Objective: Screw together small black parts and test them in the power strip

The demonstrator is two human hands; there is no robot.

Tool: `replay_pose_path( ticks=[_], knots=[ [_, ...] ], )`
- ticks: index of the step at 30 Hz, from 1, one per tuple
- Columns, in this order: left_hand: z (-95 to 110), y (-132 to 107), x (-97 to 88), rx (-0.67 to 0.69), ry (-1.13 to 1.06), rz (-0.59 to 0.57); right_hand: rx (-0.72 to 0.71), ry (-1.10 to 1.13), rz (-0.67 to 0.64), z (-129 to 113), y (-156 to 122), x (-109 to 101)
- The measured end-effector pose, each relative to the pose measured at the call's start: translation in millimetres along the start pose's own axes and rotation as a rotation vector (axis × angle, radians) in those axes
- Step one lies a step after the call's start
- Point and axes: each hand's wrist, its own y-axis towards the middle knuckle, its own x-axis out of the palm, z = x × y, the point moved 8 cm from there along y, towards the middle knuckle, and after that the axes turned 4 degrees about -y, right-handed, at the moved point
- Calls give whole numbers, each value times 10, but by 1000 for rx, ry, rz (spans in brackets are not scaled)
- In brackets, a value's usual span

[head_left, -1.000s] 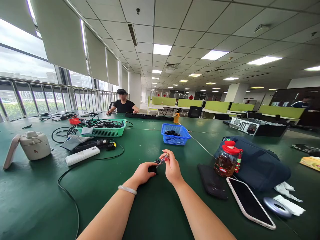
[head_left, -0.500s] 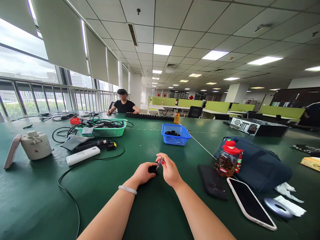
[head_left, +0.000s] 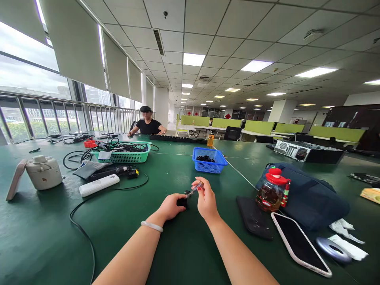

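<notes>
My left hand [head_left: 170, 206] is closed around a small black part [head_left: 182, 202] just above the green table; its exact kind is too small to tell. Between the thumb and fingers of my right hand [head_left: 207, 201] is a slim screwdriver [head_left: 194, 189] with a clear handle. It slants down to the left, and its metal tip meets or nearly meets the top of the black part. Beyond my hands stands a blue plastic basket [head_left: 209, 168] with several small black pieces [head_left: 205, 158] in it.
At left are a green basket [head_left: 139, 158] of cables, a white power strip [head_left: 99, 185] and a beige jug [head_left: 44, 174]. A black pouch [head_left: 252, 217], red-lidded jar [head_left: 269, 196], phone [head_left: 301, 243] and dark bag [head_left: 314, 198] lie right. Another person [head_left: 147, 126] sits across the table.
My right hand has drawn slightly up and to the right, and the screwdriver leans over more, showing more of its length. My left hand stays in place with the black part.
</notes>
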Motion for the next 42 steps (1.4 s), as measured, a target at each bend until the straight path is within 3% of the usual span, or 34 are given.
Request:
replay_pose_path(
  ticks=[6, 8, 18, 22, 25, 31, 38, 42],
  knots=[
    [68, -14, -2, 49, 51, -12, 27, 5, -183, 47, -54, 236],
    [95, -17, -6, 80, 57, -8, 57, 5, -191, 82, -55, 249],
    [207, -60, -140, 172, 16, 123, 208, 68, -2, 387, 4, -1],
    [180, -68, -272, 167, 96, 284, 240, 153, 242, 468, 17, -262],
    [55, -66, -339, 61, 190, 379, 248, 14, 223, 524, 18, -289],
    [-136, -81, -288, -143, 359, 303, 212, -187, 69, 519, -14, -134],
    [-153, -109, -283, -230, 409, 239, 200, -161, 26, 442, -15, -61],
    [-112, -99, -281, -201, 359, 235, 216, -140, 40, 456, -18, -81]
  ],
)
